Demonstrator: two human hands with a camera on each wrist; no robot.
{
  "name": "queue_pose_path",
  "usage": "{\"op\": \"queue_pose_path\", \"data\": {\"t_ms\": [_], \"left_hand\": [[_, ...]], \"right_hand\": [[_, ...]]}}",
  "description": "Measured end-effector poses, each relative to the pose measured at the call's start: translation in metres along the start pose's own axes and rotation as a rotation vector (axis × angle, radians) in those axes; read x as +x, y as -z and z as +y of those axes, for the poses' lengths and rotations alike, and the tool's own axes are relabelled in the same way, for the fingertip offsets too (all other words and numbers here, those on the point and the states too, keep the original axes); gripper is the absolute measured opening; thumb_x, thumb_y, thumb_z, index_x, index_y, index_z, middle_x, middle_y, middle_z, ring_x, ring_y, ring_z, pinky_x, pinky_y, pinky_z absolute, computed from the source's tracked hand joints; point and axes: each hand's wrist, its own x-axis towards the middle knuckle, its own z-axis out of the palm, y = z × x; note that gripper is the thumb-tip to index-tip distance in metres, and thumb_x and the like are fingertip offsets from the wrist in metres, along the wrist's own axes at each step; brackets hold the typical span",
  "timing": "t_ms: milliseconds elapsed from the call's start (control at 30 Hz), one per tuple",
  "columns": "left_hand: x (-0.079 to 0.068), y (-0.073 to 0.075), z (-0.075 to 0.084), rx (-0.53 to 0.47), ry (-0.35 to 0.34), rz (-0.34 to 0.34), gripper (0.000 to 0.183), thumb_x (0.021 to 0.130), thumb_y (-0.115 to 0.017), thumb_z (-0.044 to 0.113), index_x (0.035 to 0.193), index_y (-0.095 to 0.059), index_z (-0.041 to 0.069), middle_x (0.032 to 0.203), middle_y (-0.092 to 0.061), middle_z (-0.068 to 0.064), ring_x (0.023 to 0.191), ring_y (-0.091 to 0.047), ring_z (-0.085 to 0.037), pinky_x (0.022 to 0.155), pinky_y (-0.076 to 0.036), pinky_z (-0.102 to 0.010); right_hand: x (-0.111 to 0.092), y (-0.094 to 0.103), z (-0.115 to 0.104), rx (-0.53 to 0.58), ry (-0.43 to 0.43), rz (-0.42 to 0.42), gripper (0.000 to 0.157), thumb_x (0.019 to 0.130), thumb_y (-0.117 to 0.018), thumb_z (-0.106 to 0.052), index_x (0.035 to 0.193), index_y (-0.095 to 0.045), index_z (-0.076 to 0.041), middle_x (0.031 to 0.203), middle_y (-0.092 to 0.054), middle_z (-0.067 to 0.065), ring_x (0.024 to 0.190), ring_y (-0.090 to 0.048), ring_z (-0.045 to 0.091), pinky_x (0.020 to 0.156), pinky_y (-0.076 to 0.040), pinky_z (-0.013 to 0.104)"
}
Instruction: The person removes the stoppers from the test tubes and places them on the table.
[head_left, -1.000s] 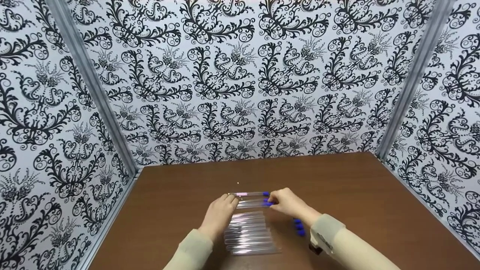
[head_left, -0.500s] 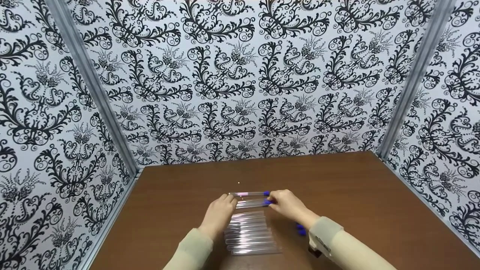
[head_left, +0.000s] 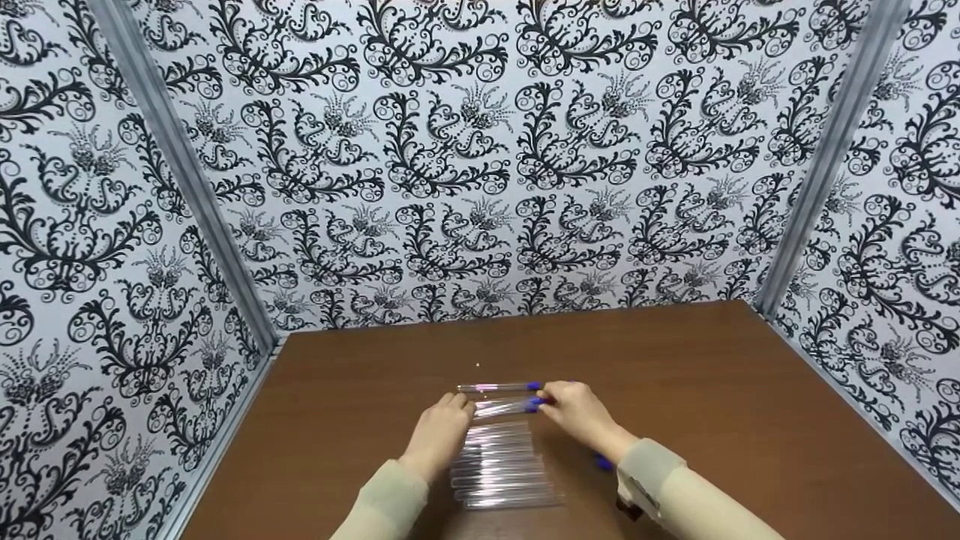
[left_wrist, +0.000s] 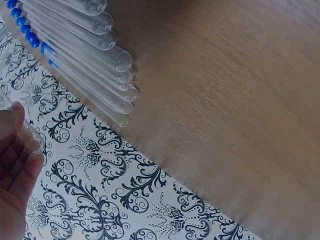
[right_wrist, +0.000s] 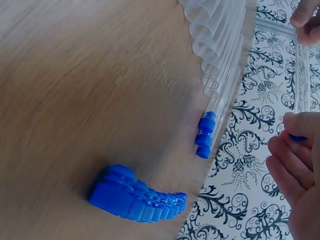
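Observation:
My left hand [head_left: 439,431] pinches the rounded end of a clear test tube [left_wrist: 31,140] between thumb and fingers. At the tube's other end, my right hand [head_left: 581,409] grips a blue cap [right_wrist: 297,137], mostly covered by the fingers. The tube spans the gap between both hands, raised off the table. Several uncapped test tubes [head_left: 499,469] lie side by side below the hands in the head view. Beyond them lie capped tubes, whose blue caps [right_wrist: 206,122] show in the right wrist view. Whether the held cap is fully seated cannot be seen.
A row of loose blue caps [right_wrist: 135,197] stands on the brown table [head_left: 360,375], right of the tubes and partly hidden by the right wrist in the head view. Patterned walls [head_left: 480,187] with grey posts [head_left: 202,187] enclose the table at the back and sides.
Both hands stay nearly in place on the tube and cap. The right hand's fingers and wrist have shifted slightly, and the right forearm now covers more of the loose caps.

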Motion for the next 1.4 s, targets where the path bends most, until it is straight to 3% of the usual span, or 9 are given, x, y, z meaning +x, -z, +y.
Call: {"op": "queue_pose_path", "data": {"t_ms": [267,500,867,1100,1400], "left_hand": [[-0.003,-0.002,-0.004,-0.031,-0.008,-0.005,0.019,0.073,-0.070,-0.004,0.088,-0.070,0.008,0.087,-0.060,-0.005,0.079,-0.058,-0.021,0.064,-0.053,-0.031],[-0.003,-0.004,-0.007,-0.045,0.019,-0.022,0.012,0.079,-0.069,0.000,0.086,-0.070,0.009,0.086,-0.059,-0.003,0.080,-0.058,-0.020,0.064,-0.053,-0.030],[-0.002,-0.010,-0.008,-0.052,0.051,0.018,0.011,0.078,-0.066,0.000,0.085,-0.068,0.008,0.086,-0.059,-0.004,0.080,-0.059,-0.020,0.060,-0.053,-0.033],[0.000,-0.012,-0.010,-0.060,0.052,0.036,0.010,0.079,-0.067,0.001,0.087,-0.069,0.008,0.086,-0.059,-0.004,0.079,-0.059,-0.019,0.060,-0.053,-0.032],[-0.006,-0.017,-0.018,-0.072,0.107,0.062,0.012,0.080,-0.071,0.003,0.090,-0.071,0.008,0.088,-0.062,-0.004,0.081,-0.060,-0.019,0.064,-0.053,-0.029]], "right_hand": [[0.001,0.005,0.006,0.106,0.041,-0.116,0.015,0.074,-0.077,0.007,0.084,-0.068,0.000,0.083,-0.071,0.008,0.073,-0.068,0.021,0.068,-0.055,0.026],[0.005,0.007,0.011,0.135,0.103,-0.121,0.016,0.074,-0.077,0.008,0.086,-0.070,0.002,0.083,-0.071,0.009,0.073,-0.068,0.022,0.068,-0.055,0.027],[0.008,0.005,0.017,0.201,-0.108,-0.184,0.011,0.081,-0.075,-0.003,0.091,-0.072,0.000,0.087,-0.072,0.009,0.077,-0.068,0.021,0.071,-0.055,0.031],[0.011,0.003,0.020,0.234,-0.162,-0.211,0.013,0.084,-0.074,-0.007,0.094,-0.072,0.000,0.089,-0.072,0.011,0.082,-0.069,0.030,0.075,-0.055,0.041],[0.011,0.007,0.041,0.193,-0.235,-0.163,0.013,0.082,-0.072,-0.008,0.093,-0.074,-0.002,0.088,-0.072,0.006,0.079,-0.067,0.022,0.074,-0.054,0.036]]}}
